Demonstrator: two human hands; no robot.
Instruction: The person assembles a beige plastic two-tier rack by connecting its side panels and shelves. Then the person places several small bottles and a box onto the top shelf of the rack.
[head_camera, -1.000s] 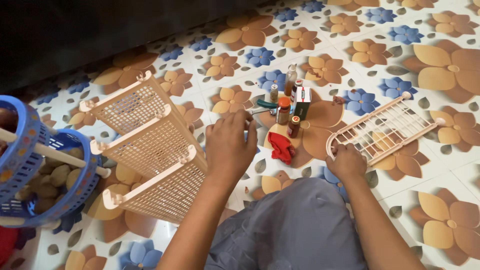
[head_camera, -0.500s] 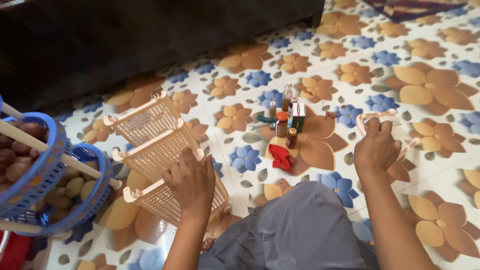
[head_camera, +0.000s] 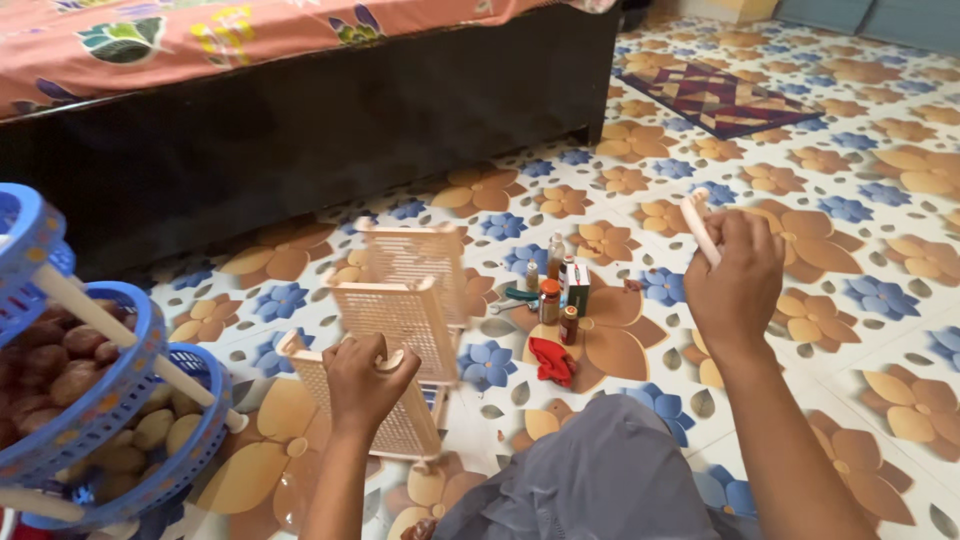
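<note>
The left hand (head_camera: 365, 380) is clamped over the top rail of the nearest shelf of the beige rack (head_camera: 400, 310), fingers curled tight round the edge, and the rack stands tipped up on the floor (head_camera: 860, 200) rather than lying flat. Out to the right of the rack, the right hand (head_camera: 735, 280) is closed round a beige shelf panel (head_camera: 697, 222), lifted clear of the floor; only its rounded rail end shows above the fist, the rest is hidden behind the hand. The rack is thin moulded plastic, fine mesh walls with little socket knobs at the corners, so it looks light and a bit springy. My read: with only one hand steadying it from one corner, it could twist or topple sideways. Just right of the rack sits a cluster of small bottles (head_camera: 556, 285) with a small box, and a red cloth (head_camera: 552, 360) in front of them; a falling rack or a low swing of the panel could knock those bottles over on the glossy flower-patterned tiles. Left of the rack, a blue basket stand (head_camera: 120, 400) of round perforated tiers holds lumpy brown vegetables. Behind the rack runs the dark side of a bed (head_camera: 300, 110) with a floral sheet.
</note>
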